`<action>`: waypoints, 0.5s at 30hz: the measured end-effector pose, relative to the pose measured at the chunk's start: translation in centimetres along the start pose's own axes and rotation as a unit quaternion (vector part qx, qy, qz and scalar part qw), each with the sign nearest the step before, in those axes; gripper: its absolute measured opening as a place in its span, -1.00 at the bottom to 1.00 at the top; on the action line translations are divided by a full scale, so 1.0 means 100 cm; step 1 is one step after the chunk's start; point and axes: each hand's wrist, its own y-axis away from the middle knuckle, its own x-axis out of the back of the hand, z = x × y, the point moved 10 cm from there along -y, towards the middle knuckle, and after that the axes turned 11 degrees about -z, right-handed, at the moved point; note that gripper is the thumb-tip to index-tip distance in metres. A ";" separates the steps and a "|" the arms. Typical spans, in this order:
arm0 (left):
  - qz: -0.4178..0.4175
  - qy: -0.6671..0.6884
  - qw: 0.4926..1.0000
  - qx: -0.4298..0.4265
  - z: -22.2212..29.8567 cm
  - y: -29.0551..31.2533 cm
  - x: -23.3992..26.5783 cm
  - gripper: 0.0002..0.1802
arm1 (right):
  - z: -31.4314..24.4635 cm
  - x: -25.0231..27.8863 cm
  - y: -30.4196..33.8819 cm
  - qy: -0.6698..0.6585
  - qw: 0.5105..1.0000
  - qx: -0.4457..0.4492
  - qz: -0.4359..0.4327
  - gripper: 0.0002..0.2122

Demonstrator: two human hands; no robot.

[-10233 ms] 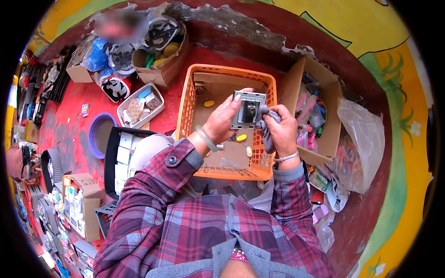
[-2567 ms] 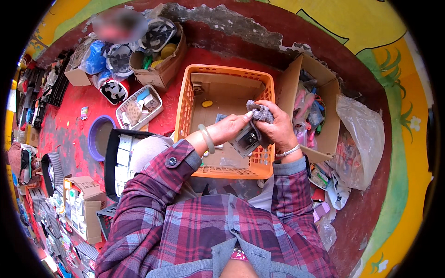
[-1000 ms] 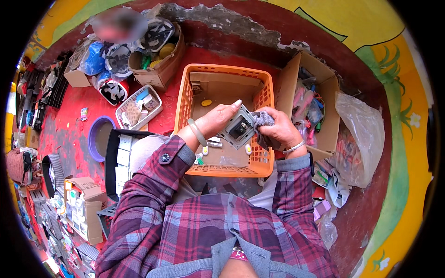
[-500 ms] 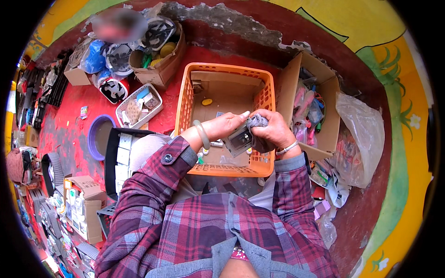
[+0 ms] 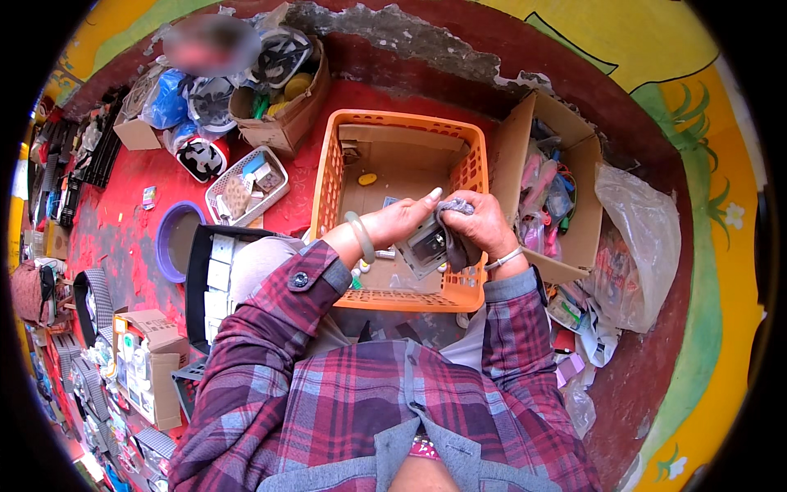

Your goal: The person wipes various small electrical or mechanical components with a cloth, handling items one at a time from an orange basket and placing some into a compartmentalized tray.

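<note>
My left hand (image 5: pixel 399 223), wearing a pale bangle, grips a flat clear-and-grey package (image 5: pixel 420 252) with a dark item inside. The thumb is on its upper edge and the other fingers are hidden behind it. Closed around a dark grey cloth (image 5: pixel 459 248), my right hand (image 5: pixel 490 224) presses it on the package's right side. Both hands are above an orange plastic basket (image 5: pixel 401 120) lined with cardboard. In the basket lie a small yellow oval thing (image 5: pixel 366 179) and a few small items, partly covered by my hands.
On the right stands a cardboard box (image 5: pixel 507 176) of colourful goods, beside a clear plastic bag (image 5: pixel 648 213). At left are a white basket (image 5: pixel 283 182) of small things, a purple basin (image 5: pixel 166 261) and a black case (image 5: pixel 193 287) with white boxes. A full carton (image 5: pixel 287 127) stands farther back.
The package has tilted and now shows more of its face. The cloth in my right hand has shifted slightly over the package's edge. Both hands stay above the basket.
</note>
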 end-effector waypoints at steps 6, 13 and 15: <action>0.021 0.098 0.995 0.018 -0.008 -0.002 -0.002 -0.28 | 0.007 0.001 -0.002 -0.038 0.999 -0.013 0.003 -0.88; 0.060 0.218 0.974 -0.013 0.000 0.004 0.010 -0.41 | -0.005 0.000 0.003 -0.106 0.994 0.006 -0.031 -0.79; 0.077 0.232 0.969 -0.025 0.001 0.005 0.022 -0.44 | -0.006 0.004 0.007 -0.095 0.995 -0.009 -0.032 -0.77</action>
